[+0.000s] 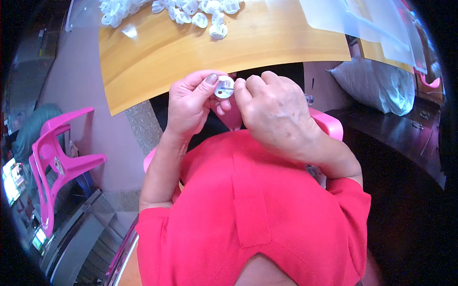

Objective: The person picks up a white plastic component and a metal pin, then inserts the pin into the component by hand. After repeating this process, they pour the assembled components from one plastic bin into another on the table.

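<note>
My left hand [191,102] pinches a small round white plastic part [223,88] between thumb and fingers, just in front of the wooden table edge. My right hand [274,112] is closed beside it, its fingertips pressing a thin metal pin or wire against the right side of the part. Both hands are held close together above my lap, over my red shirt. What lies under the hands is hidden.
A pile of several similar white plastic parts [191,10] lies at the far edge of the wooden table [167,52]. Clear plastic bags [372,24] lie at the table's right. A pink plastic chair [55,162] stands at left; a white sack [381,86] at right.
</note>
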A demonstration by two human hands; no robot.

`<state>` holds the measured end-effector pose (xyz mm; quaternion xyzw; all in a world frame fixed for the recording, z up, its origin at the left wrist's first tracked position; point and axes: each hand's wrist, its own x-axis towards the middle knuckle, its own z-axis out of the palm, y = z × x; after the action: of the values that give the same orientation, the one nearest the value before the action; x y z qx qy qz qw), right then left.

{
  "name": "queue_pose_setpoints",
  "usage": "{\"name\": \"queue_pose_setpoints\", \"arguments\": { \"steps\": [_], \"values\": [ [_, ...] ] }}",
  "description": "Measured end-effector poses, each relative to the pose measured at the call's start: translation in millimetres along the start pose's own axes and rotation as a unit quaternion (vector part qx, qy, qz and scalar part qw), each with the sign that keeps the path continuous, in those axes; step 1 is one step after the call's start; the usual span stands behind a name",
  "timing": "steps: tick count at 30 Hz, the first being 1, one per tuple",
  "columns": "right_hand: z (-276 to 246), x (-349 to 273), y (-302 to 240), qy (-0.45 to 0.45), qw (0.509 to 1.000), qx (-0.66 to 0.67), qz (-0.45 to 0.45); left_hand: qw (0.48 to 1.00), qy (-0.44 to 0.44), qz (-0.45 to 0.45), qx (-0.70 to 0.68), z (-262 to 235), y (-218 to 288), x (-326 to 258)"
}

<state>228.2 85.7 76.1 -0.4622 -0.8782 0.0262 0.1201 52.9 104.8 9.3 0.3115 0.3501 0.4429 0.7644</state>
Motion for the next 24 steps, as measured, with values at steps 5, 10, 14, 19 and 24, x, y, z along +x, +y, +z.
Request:
{"name": "queue_pose_setpoints", "arguments": {
  "steps": [5,10,14,19,24],
  "values": [
    [2.5,0.0,-3.0,0.001,0.999,-0.019,-0.026,0.999,-0.007,-0.002,0.045,-0.3,-0.3,-0.5],
    [2.9,-1.2,-4.4,-0.022,0.997,-0.036,-0.063,0.998,0.004,0.002,0.062,1.7,1.6,-2.0],
    [5.9,-0.9,-7.2,0.012,0.994,-0.06,-0.095,0.999,-0.018,-0.014,0.042,-3.2,7.5,-2.4],
    [4.5,0.3,-8.8,-0.022,0.988,-0.09,-0.125,0.996,-0.007,-0.04,0.075,-1.2,9.2,-2.3],
    [-6.8,-2.8,-5.9,-0.053,0.984,-0.102,-0.133,0.992,-0.014,-0.059,0.113,3.9,7.8,-3.3]
  ]
}}
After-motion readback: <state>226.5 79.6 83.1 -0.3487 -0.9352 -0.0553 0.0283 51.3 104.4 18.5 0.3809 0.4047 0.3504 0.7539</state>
